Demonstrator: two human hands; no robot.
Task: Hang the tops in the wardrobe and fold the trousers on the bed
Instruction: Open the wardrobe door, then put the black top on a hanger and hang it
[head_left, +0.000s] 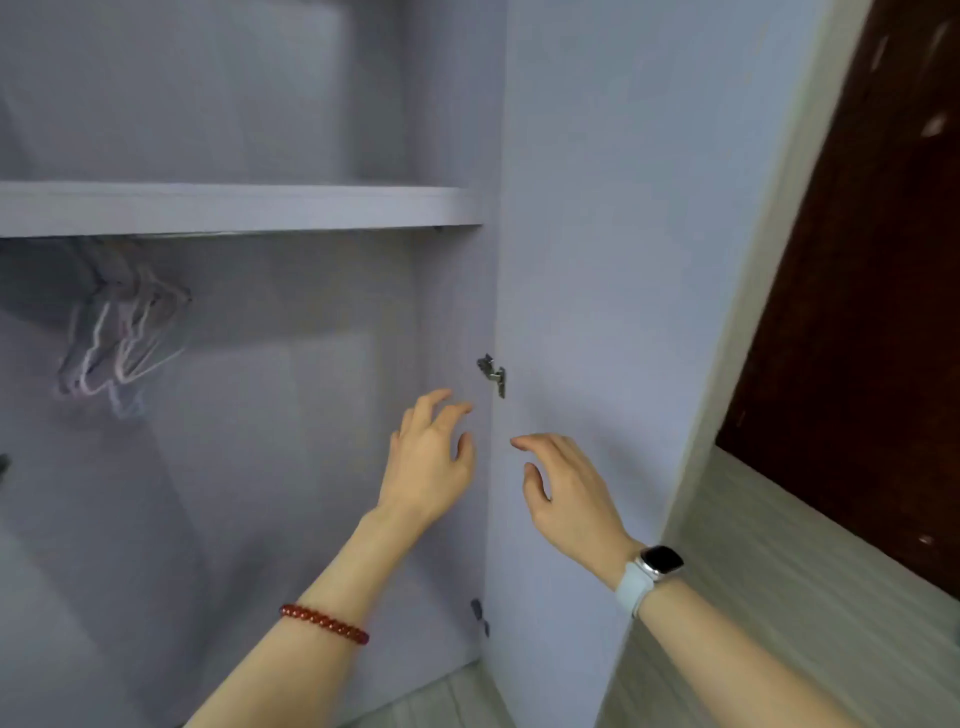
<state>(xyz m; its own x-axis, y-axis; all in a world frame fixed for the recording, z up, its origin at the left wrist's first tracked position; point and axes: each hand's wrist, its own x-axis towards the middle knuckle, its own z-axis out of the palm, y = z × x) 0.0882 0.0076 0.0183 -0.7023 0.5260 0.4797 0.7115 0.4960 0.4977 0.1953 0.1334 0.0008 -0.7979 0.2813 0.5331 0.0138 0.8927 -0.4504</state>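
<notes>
The pale lilac wardrobe (260, 467) stands open in front of me, with its door (623, 260) swung out to the right. Several empty hangers (124, 343) hang in a blurred bunch under the shelf (234, 208) at the left. My left hand (431, 462), with a red bead bracelet on the forearm, reaches into the wardrobe near the hinge (492, 375), fingers spread and holding nothing. My right hand (566, 493), with a white watch on the wrist, hovers in front of the door's inner face, fingers loosely bent and empty. No tops or trousers are in view.
A dark brown panel (872, 312) fills the right side beyond the door's edge. Below it runs a pale striped surface (779, 597). A second hinge (479, 616) sits lower on the door. The compartment above the shelf looks bare.
</notes>
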